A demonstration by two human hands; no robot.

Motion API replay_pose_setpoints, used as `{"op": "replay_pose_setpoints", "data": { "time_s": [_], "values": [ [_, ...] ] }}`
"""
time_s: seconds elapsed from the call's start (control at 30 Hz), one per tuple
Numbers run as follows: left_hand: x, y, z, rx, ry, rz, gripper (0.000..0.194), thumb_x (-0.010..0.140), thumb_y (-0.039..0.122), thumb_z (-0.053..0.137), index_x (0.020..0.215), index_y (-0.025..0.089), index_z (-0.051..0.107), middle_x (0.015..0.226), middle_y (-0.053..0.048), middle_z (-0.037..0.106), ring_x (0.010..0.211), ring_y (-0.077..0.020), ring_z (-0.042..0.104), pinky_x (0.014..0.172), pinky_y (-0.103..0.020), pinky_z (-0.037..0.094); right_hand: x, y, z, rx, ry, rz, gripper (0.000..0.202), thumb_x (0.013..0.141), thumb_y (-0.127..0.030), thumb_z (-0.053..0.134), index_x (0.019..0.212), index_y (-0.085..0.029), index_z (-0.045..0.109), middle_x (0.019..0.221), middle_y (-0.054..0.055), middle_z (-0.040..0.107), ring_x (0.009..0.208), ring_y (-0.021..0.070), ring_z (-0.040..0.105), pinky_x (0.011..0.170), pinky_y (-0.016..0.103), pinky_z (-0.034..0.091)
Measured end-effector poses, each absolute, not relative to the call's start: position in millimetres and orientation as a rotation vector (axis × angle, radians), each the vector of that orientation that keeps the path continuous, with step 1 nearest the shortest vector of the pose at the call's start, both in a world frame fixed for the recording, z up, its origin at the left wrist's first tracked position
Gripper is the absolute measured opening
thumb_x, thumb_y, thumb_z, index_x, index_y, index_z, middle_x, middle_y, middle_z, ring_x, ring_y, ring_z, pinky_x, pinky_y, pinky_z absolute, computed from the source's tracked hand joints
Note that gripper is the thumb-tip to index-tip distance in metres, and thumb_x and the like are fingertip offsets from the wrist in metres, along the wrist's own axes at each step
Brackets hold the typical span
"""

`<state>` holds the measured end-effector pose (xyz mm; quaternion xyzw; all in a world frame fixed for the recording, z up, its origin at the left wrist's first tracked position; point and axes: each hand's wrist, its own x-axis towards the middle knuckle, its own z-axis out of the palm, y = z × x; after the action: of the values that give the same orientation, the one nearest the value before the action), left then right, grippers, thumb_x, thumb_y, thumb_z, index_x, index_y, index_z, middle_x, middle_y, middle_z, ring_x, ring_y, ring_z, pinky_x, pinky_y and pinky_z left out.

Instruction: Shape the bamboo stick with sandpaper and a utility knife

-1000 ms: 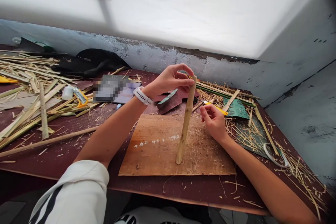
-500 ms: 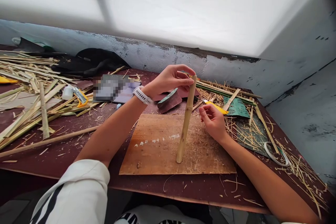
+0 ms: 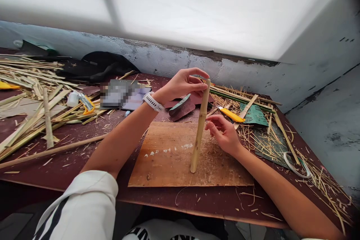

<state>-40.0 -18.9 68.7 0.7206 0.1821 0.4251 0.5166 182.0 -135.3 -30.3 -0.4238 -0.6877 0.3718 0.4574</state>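
Just beyond the right hand (image 3: 224,135) lie a cutter (image 3: 232,114) and sandpaper (image 3: 258,116).

Dark red worktop (image 3: 70,170) carrying a board (image 3: 163,172); bamboo strips (image 3: 48,120) left of the board, sandpaper (image 3: 182,110) behind it, shavings (image 3: 266,142) to its right.

White panel (image 3: 197,11): bright, glossy; I see a grey band (image 3: 108,7) crossing its left part.
Back wall (image 3: 168,60): pale blue-grey, peeling below the panel.
Right wall (image 3: 317,107): I make out dark scuffs.
Table (image 3: 208,204): dark red, near both walls.
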Motion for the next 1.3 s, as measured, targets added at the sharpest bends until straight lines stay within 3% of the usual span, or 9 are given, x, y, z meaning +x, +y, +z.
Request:
{"op": "replay_pose_setpoints", "data": {
  "time_s": [0.27,0.43,0.57,0.67,0.87,1.17,1.3],
  "values": [
    [-35.5,-6.6,58.5,1.579,0.536,1.196,0.028,0.088,0.018,0.078,0.114,0.011,0.069,0.094,-0.009,0.08,0.086,-0.0234,0.079,0.076,-0.033,0.068,174.8,-138.2,-19.6,-0.945,-1.396,1.537,0.046,0.098,-0.057,0.066,0.13,-0.024,0.067,0.099,0.007,0.078,0.079,0.0188,0.074,0.074,0.033,0.063],
    [-39.2,-3.1,56.3,1.57,0.615,1.183,0.03,0.089,0.022,0.08,0.115,0.014,0.068,0.096,-0.008,0.08,0.082,-0.0209,0.079,0.075,-0.03,0.066,176.0,-137.0,-19.3,-0.963,-1.253,1.577,0.051,0.095,-0.055,0.071,0.137,-0.027,0.068,0.086,0.0,0.071,0.064,0.0129,0.068,0.064,0.028,0.061],
    [-41.4,-2.7,56.7,1.628,0.646,1.146,0.041,0.089,0.033,0.083,0.123,0.018,0.066,0.098,-0.009,0.08,0.082,-0.0223,0.079,0.069,-0.028,0.065,174.6,-133.4,-20.1,-1.034,-1.148,1.455,0.053,0.081,-0.053,0.085,0.125,-0.026,0.073,0.08,-0.003,0.065,0.062,0.0104,0.06,0.058,0.026,0.061],
    [-40.6,-3.2,57.3,1.657,0.636,1.145,0.041,0.088,0.032,0.084,0.122,0.018,0.067,0.098,-0.008,0.079,0.083,-0.0216,0.079,0.068,-0.027,0.064,172.5,-131.6,-19.6,-1.079,-1.144,1.346,0.05,0.074,-0.054,0.089,0.109,-0.023,0.074,0.071,-0.005,0.06,0.057,0.01,0.054,0.052,0.025,0.059],
    [-34.1,-8.7,57.6,1.67,0.575,1.084,0.037,0.084,0.021,0.082,0.117,0.015,0.066,0.09,-0.007,0.078,0.082,-0.0219,0.078,0.075,-0.033,0.065,172.0,-132.5,-18.6,-1.069,-1.227,1.275,0.044,0.078,-0.058,0.085,0.097,-0.021,0.07,0.068,-0.005,0.059,0.052,0.0093,0.052,0.048,0.024,0.057],
    [-26.3,-19.3,52.7,1.664,0.471,0.979,0.037,0.084,0.026,0.084,0.11,0.018,0.057,0.083,-0.005,0.077,0.075,-0.0223,0.078,0.068,-0.033,0.066,172.9,-133.0,-17.4,-1.094,-1.276,1.237,0.043,0.082,-0.062,0.081,0.086,-0.02,0.069,0.055,-0.006,0.057,0.043,0.0089,0.049,0.044,0.023,0.052],
    [-27.1,-18.5,52.2,1.663,0.416,0.945,0.039,0.085,0.028,0.084,0.108,0.02,0.054,0.086,-0.006,0.079,0.076,-0.023,0.078,0.068,-0.033,0.066,172.1,-137.3,-13.6,-1.115,-1.315,1.216,0.048,0.085,-0.066,0.076,0.076,-0.02,0.068,0.042,-0.007,0.049,0.035,0.0088,0.041,0.042,0.025,0.05]
  ]
}}
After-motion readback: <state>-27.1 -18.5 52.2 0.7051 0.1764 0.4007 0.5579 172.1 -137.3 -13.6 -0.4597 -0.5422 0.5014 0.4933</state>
